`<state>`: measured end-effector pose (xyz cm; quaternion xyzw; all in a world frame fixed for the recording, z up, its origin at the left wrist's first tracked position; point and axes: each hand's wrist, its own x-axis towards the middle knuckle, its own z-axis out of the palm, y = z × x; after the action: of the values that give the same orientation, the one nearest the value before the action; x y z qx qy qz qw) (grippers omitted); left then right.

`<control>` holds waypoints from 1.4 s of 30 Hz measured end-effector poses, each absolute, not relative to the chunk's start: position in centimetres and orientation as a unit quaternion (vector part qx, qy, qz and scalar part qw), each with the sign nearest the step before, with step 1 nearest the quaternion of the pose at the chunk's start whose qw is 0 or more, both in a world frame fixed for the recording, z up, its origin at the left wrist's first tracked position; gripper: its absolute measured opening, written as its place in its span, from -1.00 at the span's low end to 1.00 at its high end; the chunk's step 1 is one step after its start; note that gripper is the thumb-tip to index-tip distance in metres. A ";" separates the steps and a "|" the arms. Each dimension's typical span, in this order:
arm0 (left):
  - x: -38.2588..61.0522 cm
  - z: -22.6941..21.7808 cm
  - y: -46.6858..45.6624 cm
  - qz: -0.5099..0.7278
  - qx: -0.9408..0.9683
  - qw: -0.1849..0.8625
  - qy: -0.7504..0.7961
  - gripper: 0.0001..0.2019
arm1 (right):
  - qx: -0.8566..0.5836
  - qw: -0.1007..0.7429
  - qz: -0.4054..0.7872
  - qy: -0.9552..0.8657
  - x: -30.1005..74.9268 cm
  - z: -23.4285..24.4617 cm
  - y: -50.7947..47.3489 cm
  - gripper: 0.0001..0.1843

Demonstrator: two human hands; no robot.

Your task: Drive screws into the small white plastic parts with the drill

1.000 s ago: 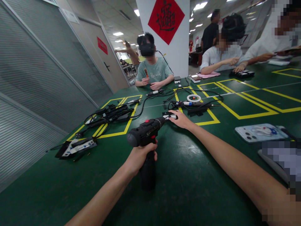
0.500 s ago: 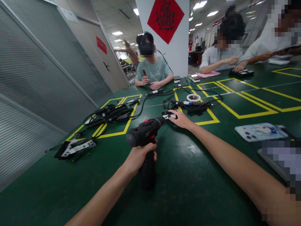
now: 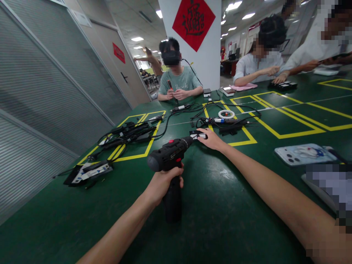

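Observation:
My left hand (image 3: 164, 182) is wrapped round the grip of a black cordless drill (image 3: 169, 156) with red buttons. The drill stands over the green table (image 3: 220, 205), its chuck pointing away toward my right hand. My right hand (image 3: 211, 139) has its fingers closed on a small black-and-white piece (image 3: 198, 135) whose exact kind I cannot make out. The tip of the drill meets or lies just in front of that piece; whether they touch is hidden by the chuck. Beyond my right hand lie a soldering-iron-like tool (image 3: 220, 120) with a cable and a white ring (image 3: 226, 114).
Tangled black cables (image 3: 129, 132) and a black pouch with papers (image 3: 88, 172) lie on the left. A phone (image 3: 305, 154) rests at the right. Yellow tape (image 3: 299, 135) marks rectangles on the table. Across it a person in a green shirt (image 3: 180, 79) holds a tool; other people sit at the right.
Both my hands and the drill keep their places. Across the table, the person in the green shirt has brought their hands up and closer together.

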<state>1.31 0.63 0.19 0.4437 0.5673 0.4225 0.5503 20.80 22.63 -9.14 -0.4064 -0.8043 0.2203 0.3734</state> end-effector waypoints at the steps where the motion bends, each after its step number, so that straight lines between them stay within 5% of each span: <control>1: 1.3 0.2 0.6 0.422 0.445 0.550 0.567 -0.73 | -0.407 0.373 0.221 -0.804 20.8 -9.1 22.6 -0.45; 42: 1.3 -0.1 0.7 0.413 0.455 0.546 0.570 -0.76 | -0.411 0.370 0.212 -0.806 20.7 -9.0 22.6 -0.45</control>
<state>1.26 0.65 -0.10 0.4547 0.5697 0.4129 0.5460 20.74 22.58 -9.01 -0.4108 -0.8059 0.2120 0.3700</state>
